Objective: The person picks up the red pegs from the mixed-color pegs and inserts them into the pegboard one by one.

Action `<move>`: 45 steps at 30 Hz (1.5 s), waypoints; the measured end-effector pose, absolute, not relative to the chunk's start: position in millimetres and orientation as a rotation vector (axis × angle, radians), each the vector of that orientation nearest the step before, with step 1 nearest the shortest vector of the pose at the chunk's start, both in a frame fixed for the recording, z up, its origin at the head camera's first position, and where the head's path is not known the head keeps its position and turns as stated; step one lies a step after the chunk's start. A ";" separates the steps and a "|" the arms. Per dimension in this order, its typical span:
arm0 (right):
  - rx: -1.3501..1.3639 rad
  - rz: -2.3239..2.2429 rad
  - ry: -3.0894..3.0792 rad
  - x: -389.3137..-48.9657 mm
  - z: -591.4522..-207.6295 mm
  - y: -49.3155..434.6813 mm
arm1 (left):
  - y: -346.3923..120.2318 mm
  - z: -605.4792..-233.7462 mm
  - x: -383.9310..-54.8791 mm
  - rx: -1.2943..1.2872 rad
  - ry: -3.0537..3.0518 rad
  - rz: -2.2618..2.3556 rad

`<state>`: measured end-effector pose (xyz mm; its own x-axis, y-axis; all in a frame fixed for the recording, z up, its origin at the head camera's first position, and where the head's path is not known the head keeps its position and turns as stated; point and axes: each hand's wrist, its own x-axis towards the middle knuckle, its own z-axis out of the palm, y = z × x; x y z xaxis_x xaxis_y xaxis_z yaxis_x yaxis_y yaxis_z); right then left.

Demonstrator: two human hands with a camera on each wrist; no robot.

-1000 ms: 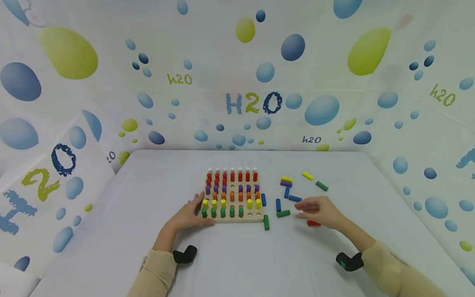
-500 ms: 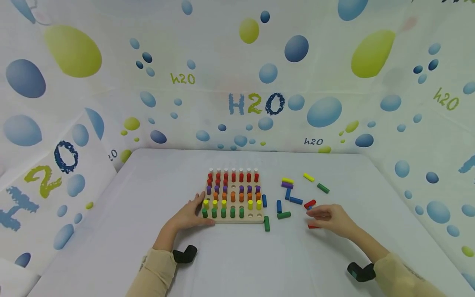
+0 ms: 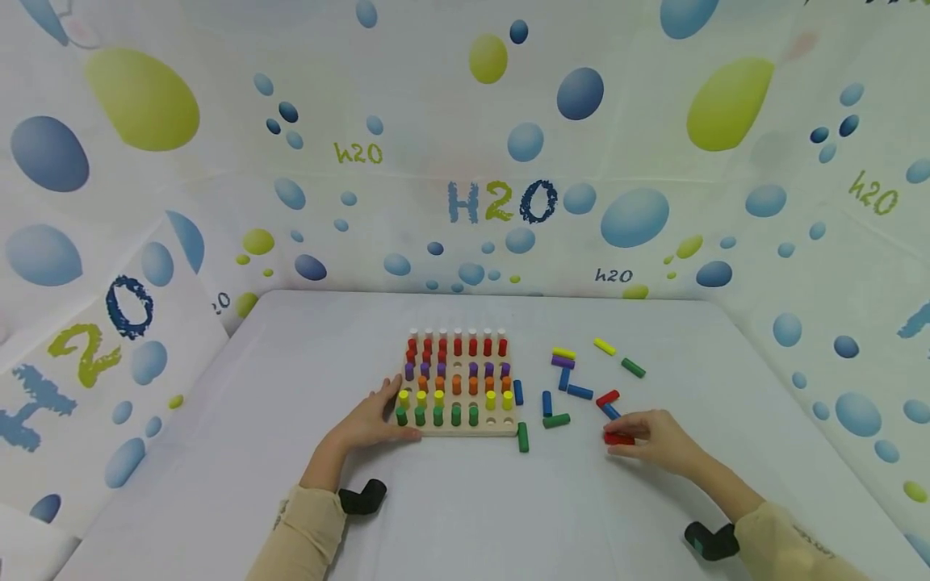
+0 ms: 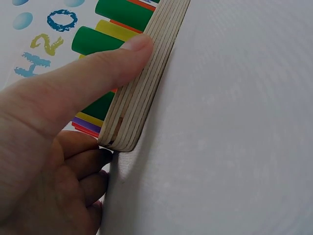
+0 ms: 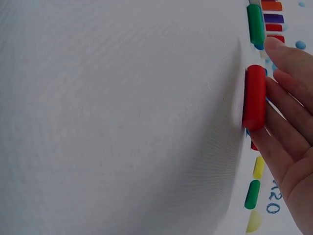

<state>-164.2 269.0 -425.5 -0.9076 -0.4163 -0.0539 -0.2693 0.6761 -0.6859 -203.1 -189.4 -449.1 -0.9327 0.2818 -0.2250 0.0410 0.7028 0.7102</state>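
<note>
A wooden pegboard [image 3: 472, 432] lies in the middle of the table, with rows of coloured pegs upright in it. My left hand [image 3: 366, 424] grips its near left corner. In the left wrist view the thumb presses the layered front edge [image 4: 132, 105], with the other fingers bent by the side. My right hand [image 3: 657, 442] is around a red peg [image 3: 618, 439] that lies on the table. In the right wrist view the straight fingers reach behind that red peg [image 5: 254, 98], while the thumb stands apart from it.
Between board and right hand lie loose pegs: a green peg [image 3: 523, 437], another green peg [image 3: 556, 420] and several blue ones. A second red peg [image 3: 607, 398] touches a blue peg [image 3: 611, 411]. Farther back are a yellow peg [image 3: 605, 346] and a green peg [image 3: 633, 367].
My right hand has moved right and toward me, uncovering the far red peg and a blue peg, and now straddles the near red peg. My left hand stays on the pegboard.
</note>
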 end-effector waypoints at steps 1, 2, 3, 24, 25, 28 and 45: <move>-0.570 -1.037 2.693 -164.1 -425.7 269.0 | -189.3 -448.7 -203.1 0.252 2.596 1.072; -0.587 -1.022 2.704 -164.2 -425.7 269.0 | -189.5 -448.4 -203.1 0.249 2.595 1.073; -0.599 -1.004 2.716 -164.4 -425.4 268.8 | -189.5 -448.0 -203.1 0.247 2.596 1.074; -0.823 -0.460 2.826 -163.8 -422.5 256.5 | -188.2 -449.0 -201.7 0.221 2.595 1.063; -0.818 -0.459 2.829 -164.0 -422.3 256.3 | -188.1 -448.8 -201.9 0.224 2.595 1.063; -0.809 -0.448 2.836 -164.4 -421.0 256.1 | -187.8 -448.2 -202.3 0.230 2.597 1.058; -0.720 -0.900 2.745 -168.3 -421.1 264.1 | -188.0 -450.3 -203.5 0.228 2.591 1.072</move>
<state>-168.3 264.1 -421.1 -0.8702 -0.4927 -0.0055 -0.3938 0.7021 -0.5933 -203.5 -188.0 -450.3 -0.9336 0.2686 -0.2371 0.0225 0.7044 0.7094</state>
